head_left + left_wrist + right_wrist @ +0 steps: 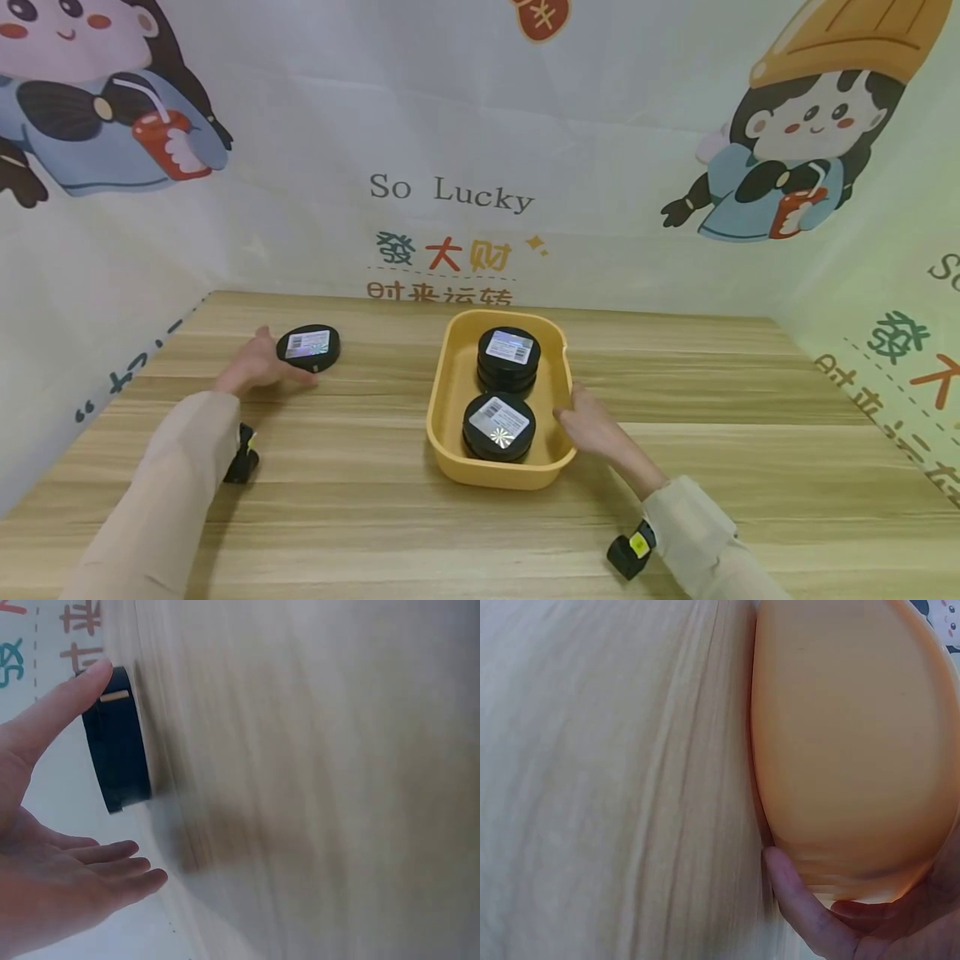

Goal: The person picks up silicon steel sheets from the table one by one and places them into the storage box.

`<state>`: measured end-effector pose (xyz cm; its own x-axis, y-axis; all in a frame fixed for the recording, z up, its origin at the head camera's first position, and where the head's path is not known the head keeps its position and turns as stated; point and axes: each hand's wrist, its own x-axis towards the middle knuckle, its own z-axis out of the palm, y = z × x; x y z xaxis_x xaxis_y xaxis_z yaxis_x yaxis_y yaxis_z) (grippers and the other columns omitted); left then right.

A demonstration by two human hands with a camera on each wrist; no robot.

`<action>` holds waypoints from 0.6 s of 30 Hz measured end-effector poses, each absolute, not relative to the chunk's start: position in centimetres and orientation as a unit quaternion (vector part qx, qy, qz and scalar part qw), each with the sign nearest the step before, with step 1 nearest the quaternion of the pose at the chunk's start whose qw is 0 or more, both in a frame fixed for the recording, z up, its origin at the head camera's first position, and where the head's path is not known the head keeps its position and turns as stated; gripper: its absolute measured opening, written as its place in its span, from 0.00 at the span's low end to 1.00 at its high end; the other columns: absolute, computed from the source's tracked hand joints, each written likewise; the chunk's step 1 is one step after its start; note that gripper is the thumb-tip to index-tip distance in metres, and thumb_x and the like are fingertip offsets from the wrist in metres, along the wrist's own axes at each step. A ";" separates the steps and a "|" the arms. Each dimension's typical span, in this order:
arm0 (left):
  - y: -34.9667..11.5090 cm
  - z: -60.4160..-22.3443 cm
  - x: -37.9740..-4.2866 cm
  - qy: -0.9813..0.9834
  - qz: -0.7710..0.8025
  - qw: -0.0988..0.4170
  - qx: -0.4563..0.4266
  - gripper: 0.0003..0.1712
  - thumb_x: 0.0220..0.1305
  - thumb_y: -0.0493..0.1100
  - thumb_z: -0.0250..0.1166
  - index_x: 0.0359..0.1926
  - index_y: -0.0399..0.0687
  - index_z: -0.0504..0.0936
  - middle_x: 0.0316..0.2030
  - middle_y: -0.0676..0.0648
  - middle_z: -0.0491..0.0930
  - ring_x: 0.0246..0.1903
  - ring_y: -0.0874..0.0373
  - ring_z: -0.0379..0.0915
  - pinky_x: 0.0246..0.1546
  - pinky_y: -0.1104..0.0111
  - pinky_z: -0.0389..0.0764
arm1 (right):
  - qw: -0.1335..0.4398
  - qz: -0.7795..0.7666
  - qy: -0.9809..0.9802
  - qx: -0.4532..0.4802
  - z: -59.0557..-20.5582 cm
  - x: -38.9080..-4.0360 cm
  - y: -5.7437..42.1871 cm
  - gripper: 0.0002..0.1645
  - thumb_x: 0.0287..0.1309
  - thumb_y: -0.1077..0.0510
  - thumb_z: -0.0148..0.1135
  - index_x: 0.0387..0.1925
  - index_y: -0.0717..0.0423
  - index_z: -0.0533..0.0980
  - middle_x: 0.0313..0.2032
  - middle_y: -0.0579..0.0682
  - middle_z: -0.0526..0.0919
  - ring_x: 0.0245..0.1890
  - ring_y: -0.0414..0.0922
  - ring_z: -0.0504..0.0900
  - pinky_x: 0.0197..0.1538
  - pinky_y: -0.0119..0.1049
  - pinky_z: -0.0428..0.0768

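On the left of the table lies a flat, round black case [308, 347] with a shiny white label on top. My left hand [264, 363] is spread beside it, its fingers extended. In the left wrist view the thumb [79, 688] overlaps the near end of the case [118, 742], while the other fingers [124, 874] are apart from it. My right hand [588, 421] grips the right side of a yellow plastic tray [442, 392], with a finger over the rim. The right wrist view shows a digit [799, 892] low against the tray's outer wall [855, 750].
Inside the tray stand two stacks of similar black cases, a rear one [508, 358] and a front one [498, 427]. The wood-grain table [360, 533] meets a printed cloth backdrop [450, 125] behind and at both sides. A small black device [632, 552] hangs at each wrist.
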<state>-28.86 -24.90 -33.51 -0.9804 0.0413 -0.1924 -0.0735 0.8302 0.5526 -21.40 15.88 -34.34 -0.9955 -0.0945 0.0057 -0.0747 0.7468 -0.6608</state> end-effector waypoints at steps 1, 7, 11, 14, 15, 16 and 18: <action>-24.9 -33.5 -29.0 0.950 0.294 0.104 -0.011 0.70 0.42 0.54 0.70 0.58 0.16 0.28 0.55 0.15 0.44 0.56 0.25 0.43 0.56 0.44 0.52 | 0.014 -0.352 0.935 -0.044 -34.3 -21.4 15.9 0.20 0.52 0.65 0.47 0.45 0.76 0.63 0.31 0.62 0.74 0.31 0.52 0.74 0.35 0.42 0.75; -25.2 -33.8 -29.6 0.951 0.282 0.129 -0.022 0.70 0.43 0.55 0.69 0.58 0.16 0.25 0.56 0.15 0.41 0.56 0.25 0.41 0.57 0.44 0.51 | 0.013 -0.355 0.934 -0.043 -34.4 -21.5 15.9 0.20 0.51 0.65 0.47 0.45 0.75 0.63 0.30 0.62 0.74 0.30 0.51 0.74 0.34 0.42 0.75; -25.3 -33.9 -29.7 0.959 0.253 0.127 -0.020 0.68 0.44 0.58 0.67 0.57 0.14 0.30 0.54 0.15 0.46 0.54 0.25 0.48 0.55 0.44 0.55 | 0.012 -0.358 0.933 -0.045 -34.6 -21.6 15.9 0.22 0.51 0.65 0.46 0.47 0.76 0.63 0.32 0.63 0.74 0.31 0.52 0.74 0.36 0.42 0.76; -25.2 -33.8 -29.6 0.970 0.218 0.111 -0.015 0.61 0.44 0.59 0.66 0.56 0.14 0.43 0.49 0.18 0.56 0.48 0.28 0.57 0.50 0.47 0.63 | 0.010 -0.357 0.933 -0.047 -34.7 -21.7 15.9 0.23 0.51 0.65 0.46 0.48 0.77 0.62 0.34 0.64 0.74 0.32 0.52 0.74 0.37 0.43 0.75; -25.1 -33.8 -29.6 0.974 0.202 0.105 -0.013 0.58 0.44 0.59 0.65 0.55 0.15 0.47 0.47 0.19 0.59 0.46 0.29 0.60 0.47 0.48 0.64 | 0.011 -0.357 0.933 -0.046 -34.7 -21.7 15.9 0.23 0.51 0.65 0.46 0.48 0.77 0.62 0.34 0.64 0.74 0.32 0.52 0.74 0.37 0.43 0.76; -25.0 -33.9 -29.6 0.977 0.189 0.100 -0.012 0.56 0.45 0.60 0.65 0.53 0.15 0.50 0.46 0.20 0.61 0.45 0.30 0.61 0.45 0.49 0.65 | 0.012 -0.356 0.933 -0.045 -34.7 -21.7 15.9 0.23 0.51 0.65 0.46 0.48 0.77 0.62 0.34 0.64 0.74 0.32 0.52 0.74 0.37 0.43 0.75; -24.8 -33.9 -29.6 0.982 0.167 0.091 -0.011 0.53 0.45 0.60 0.64 0.49 0.15 0.54 0.42 0.23 0.64 0.42 0.32 0.64 0.41 0.52 0.66 | 0.014 -0.355 0.934 -0.043 -34.7 -21.7 15.9 0.23 0.51 0.65 0.46 0.48 0.77 0.62 0.34 0.64 0.74 0.32 0.52 0.74 0.36 0.42 0.76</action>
<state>-29.56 -24.75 -33.93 -0.9833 0.0082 -0.1819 -0.0522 0.9443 0.3250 -21.75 15.90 -34.68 -0.9959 -0.0907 0.0044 -0.0706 0.7435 -0.6650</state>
